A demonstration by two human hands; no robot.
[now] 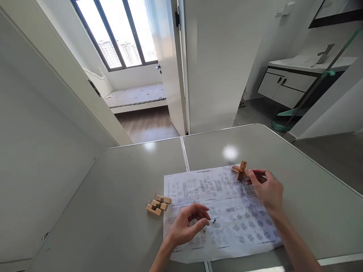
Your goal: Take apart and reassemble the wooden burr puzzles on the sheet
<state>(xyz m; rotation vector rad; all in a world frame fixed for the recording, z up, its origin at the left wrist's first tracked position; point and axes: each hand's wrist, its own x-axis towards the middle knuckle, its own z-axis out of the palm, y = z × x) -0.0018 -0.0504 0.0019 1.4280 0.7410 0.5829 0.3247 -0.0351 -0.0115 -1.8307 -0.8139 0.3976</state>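
Head cam: right hand point(266, 190) reaches forward from the near right edge of the tabletop point(113, 211), forearm angled in toward the centre, wrist about level, back of the hand up. Grip there: thumb and fingertips point(249, 174) pinching one arm of a wooden cross point(240, 170), two or three notched sticks locked together. The cross sits at the far right corner of the instruction sheet point(241, 226); can't tell if it rests on the paper or is lifted just off it.

Left hand point(187, 224) comes in from the near edge, wrist bent, palm down over the near left part of the sheet. Fingers curled in, thumb close to the index tip. Can't tell whether that grip is closed on anything; nothing visible between the fingers. A small dark mark point(214, 221) on the paper lies just beside the fingertips.

Loose wooden pieces point(158, 204), three or four notched blocks, lie bunched on the left half of the tabletop, just off the sheet's left edge and well apart from the cross.

The sheet lies across the tabletop's centre seam point(185, 155), closer to the near edge. It's printed in rows of small assembly diagrams with a header line along the far edge and captions below. All text too small to read, no brand legible.
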